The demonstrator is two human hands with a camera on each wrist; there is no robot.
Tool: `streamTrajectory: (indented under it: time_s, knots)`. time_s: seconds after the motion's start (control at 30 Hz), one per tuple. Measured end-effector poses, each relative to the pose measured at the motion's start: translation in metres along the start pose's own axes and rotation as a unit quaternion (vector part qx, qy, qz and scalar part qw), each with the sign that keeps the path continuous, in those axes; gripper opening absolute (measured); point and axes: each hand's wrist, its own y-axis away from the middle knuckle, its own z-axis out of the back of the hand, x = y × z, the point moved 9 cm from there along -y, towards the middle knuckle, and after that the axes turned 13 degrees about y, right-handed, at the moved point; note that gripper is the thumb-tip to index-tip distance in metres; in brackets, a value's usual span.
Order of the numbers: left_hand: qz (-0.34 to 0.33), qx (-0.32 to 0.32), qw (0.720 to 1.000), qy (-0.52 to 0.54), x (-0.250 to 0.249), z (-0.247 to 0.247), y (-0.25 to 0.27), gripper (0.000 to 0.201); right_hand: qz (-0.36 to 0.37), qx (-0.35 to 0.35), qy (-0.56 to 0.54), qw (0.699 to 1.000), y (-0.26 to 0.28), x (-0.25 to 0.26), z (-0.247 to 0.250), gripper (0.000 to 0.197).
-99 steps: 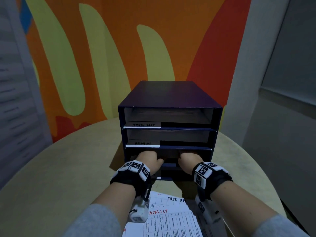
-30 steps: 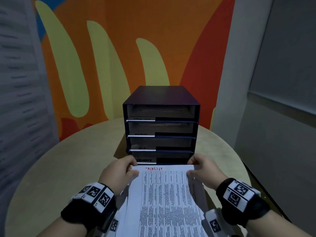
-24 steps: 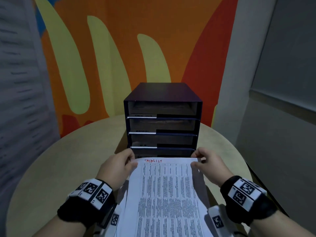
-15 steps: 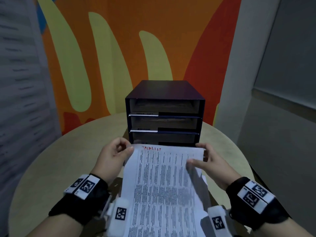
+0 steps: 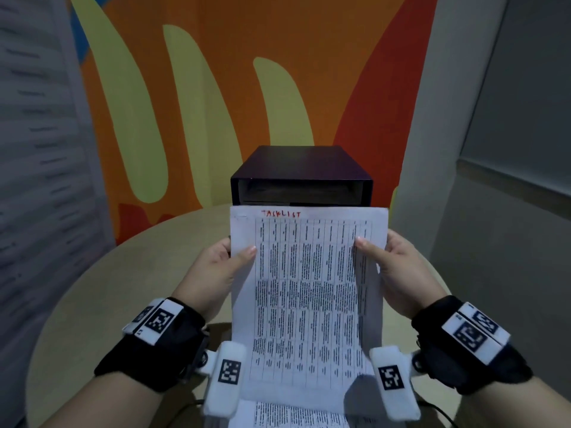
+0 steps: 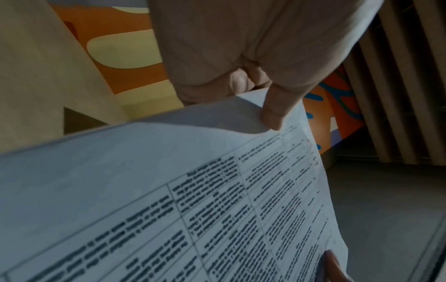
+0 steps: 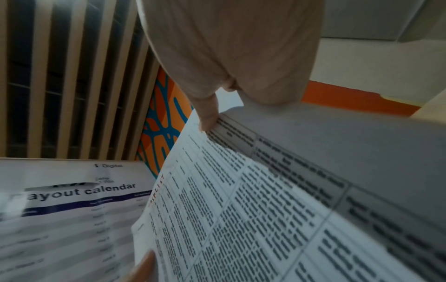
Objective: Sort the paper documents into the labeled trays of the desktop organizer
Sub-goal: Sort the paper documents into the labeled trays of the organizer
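I hold a printed sheet headed "TASKLIST" in red (image 5: 309, 288) upright in front of the dark organizer (image 5: 301, 177). My left hand (image 5: 230, 257) pinches its left edge, thumb on the front; the left wrist view shows that thumb (image 6: 275, 116) on the sheet (image 6: 193, 190). My right hand (image 5: 380, 257) pinches the right edge, and its thumb (image 7: 208, 116) presses the sheet (image 7: 265, 209) in the right wrist view. The paper hides the organizer's lower trays; only the top slot shows.
More papers (image 5: 293, 417) lie on the round beige table (image 5: 92, 288) under the raised sheet; one reads "payout calendar" (image 7: 79, 192). An orange and yellow wall stands behind the organizer, a grey wall to the right.
Both hands have lifted the tasklist sheet off the pile and tilted it upright, so it now covers the organizer's lower trays. Earlier both hands were at a lower tray.
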Motion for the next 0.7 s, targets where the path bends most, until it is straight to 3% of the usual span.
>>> streamTrajectory:
  time_s: [0.2,0.3,0.5,0.6,0.7]
  knots:
    - [-0.127,0.015,0.992,0.012,-0.057,-0.017,0.011,0.024,0.140,-0.033,-0.003,0.990,0.010,0.059,0.003,0.032]
    - [-0.147,0.034,0.988,0.014,-0.063,-0.023,0.012,0.027,0.162,-0.041,-0.002,0.986,0.009,0.065,0.006,0.032]
    - [-0.044,-0.012,0.998,-0.031,0.001,-0.006,0.012,0.021,0.038,0.004,0.050,0.998,0.011,-0.003,0.002,0.044]
    - [0.004,-0.037,0.999,-0.037,0.025,0.002,0.013,0.021,-0.016,0.010,0.055,0.998,0.016,-0.034,0.002,0.035]
    - [0.011,-0.035,0.997,-0.067,0.028,0.002,0.012,0.024,-0.034,0.017,0.066,0.997,0.018,-0.041,-0.001,0.029]
